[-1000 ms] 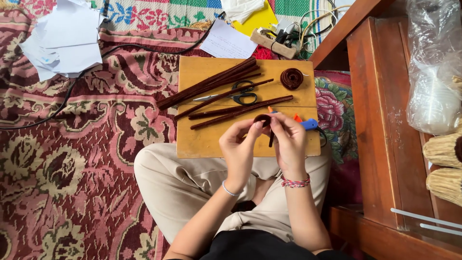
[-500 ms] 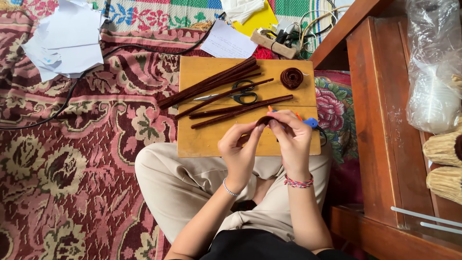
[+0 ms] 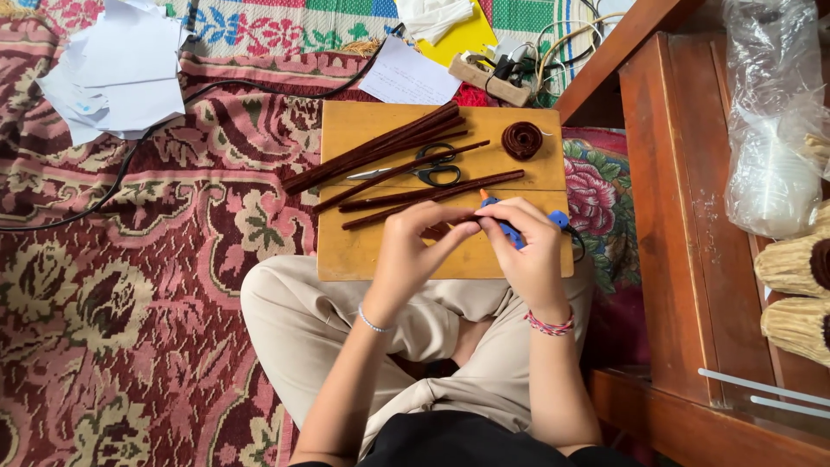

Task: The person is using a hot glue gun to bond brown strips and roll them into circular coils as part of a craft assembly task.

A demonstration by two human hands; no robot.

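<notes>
Blue tool (image 3: pixel 516 233) mostly hidden under right hand (image 3: pixel 527 251). Small brown piece between the fingertips (image 3: pixel 462 227): too small to identify. Straw bundles (image 3: pixel 791 294) cut by right edge. Paper stack (image 3: pixel 112 69) clipped at top.

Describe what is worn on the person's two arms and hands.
Both forearms are bare, with no sleeves. The left hand has a thin silver bead bracelet at the wrist. The right hand has a pink and white braided thread wristband. No rings or gloves show.
</notes>
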